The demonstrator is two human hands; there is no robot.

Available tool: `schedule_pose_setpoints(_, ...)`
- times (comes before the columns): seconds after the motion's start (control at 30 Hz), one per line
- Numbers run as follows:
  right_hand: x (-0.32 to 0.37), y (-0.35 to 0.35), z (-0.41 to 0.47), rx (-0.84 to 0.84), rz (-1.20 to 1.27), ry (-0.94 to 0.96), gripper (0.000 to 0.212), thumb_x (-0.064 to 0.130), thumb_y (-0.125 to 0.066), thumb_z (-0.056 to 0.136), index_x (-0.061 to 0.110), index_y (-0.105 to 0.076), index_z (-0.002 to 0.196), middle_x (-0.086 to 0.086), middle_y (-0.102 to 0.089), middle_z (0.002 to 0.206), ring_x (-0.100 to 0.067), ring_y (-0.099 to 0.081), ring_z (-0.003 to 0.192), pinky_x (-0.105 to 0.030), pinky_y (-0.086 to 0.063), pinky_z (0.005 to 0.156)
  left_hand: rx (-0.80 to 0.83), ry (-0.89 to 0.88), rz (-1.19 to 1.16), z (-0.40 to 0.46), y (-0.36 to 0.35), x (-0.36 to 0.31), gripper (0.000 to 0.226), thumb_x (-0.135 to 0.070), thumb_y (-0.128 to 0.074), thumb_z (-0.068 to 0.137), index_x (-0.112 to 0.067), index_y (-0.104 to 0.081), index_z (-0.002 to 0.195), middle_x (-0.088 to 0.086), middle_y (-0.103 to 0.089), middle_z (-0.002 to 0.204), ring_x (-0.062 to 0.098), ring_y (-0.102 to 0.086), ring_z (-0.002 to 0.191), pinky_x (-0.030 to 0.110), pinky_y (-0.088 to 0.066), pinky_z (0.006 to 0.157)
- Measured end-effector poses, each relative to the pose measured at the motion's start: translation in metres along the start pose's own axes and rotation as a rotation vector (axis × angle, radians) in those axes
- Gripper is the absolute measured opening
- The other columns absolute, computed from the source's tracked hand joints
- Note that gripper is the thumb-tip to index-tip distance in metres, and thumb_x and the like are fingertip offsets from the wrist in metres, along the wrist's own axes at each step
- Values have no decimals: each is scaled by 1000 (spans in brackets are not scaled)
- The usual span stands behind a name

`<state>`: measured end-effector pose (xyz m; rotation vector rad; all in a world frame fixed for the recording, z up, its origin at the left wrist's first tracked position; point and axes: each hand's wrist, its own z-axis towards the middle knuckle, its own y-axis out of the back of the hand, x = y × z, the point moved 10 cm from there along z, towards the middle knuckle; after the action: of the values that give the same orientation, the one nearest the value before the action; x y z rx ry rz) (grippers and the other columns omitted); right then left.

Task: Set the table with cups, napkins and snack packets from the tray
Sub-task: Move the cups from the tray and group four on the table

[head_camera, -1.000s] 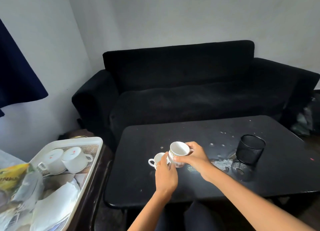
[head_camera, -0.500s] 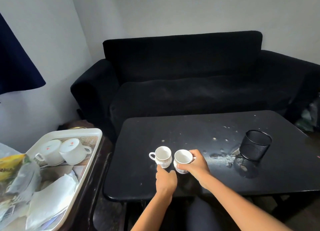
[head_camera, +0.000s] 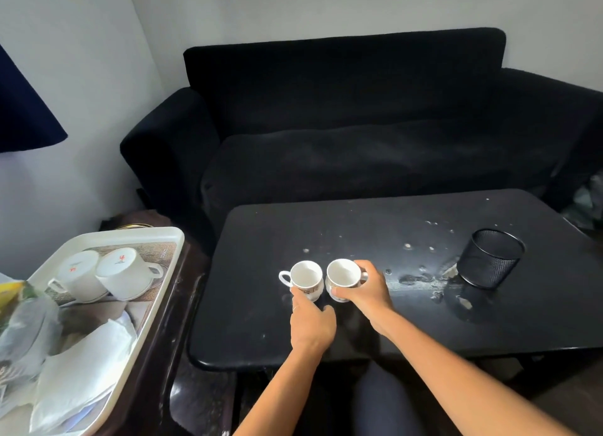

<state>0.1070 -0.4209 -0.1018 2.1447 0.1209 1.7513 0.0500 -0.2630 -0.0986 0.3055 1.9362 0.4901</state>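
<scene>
Two small white patterned cups stand side by side on the black table (head_camera: 359,233). My left hand (head_camera: 311,321) touches the near base of the left cup (head_camera: 305,277), whose handle points left. My right hand (head_camera: 367,287) wraps the right cup (head_camera: 342,274) from the right side. To the left, a white tray (head_camera: 137,311) holds two upturned white cups (head_camera: 101,272), white napkins (head_camera: 81,370) and snack packets (head_camera: 19,308) at its near end.
A black mesh holder (head_camera: 489,257) stands on the right of the table, with pale stains and wet patches beside it. A black sofa (head_camera: 359,125) runs along the table's far side. The tray rests on a dark side surface (head_camera: 182,305).
Both cups came down from the air onto the table and now stand side by side. My hands stay on them; the view shifted slightly.
</scene>
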Motion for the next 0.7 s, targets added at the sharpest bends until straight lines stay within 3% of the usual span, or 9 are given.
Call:
schedule_pose_setpoints(0.3,-6,-3,1,-3,-23,19,63,15,-85,61,32,-50,110,-1,-46,115,-15,-51,97,-26,-39,77,-10,-29,57,7,-4,2,82,-22,-52,91,-14,2,153,4,-25,156,26,-32,138,37,-35,106)
schedule_pose_setpoints(0.47,-12,-5,-1,21,-52,-34,94,13,-82,64,34,-26,137,5,-26,116,-14,-43,99,-27,-34,85,-16,-23,62,8,-4,4,79,-24,-50,93,-11,1,153,5,-21,158,27,-30,140,38,-34,108)
schedule_pose_setpoints(0.7,-4,11,-17,60,-141,-38,99,14,-82,66,28,-21,142,-6,-23,139,-21,-39,120,-30,-34,94,-69,28,103,-6,6,4,80,-28,-49,95,-4,1,152,7,-7,162,28,-23,144,37,-31,110)
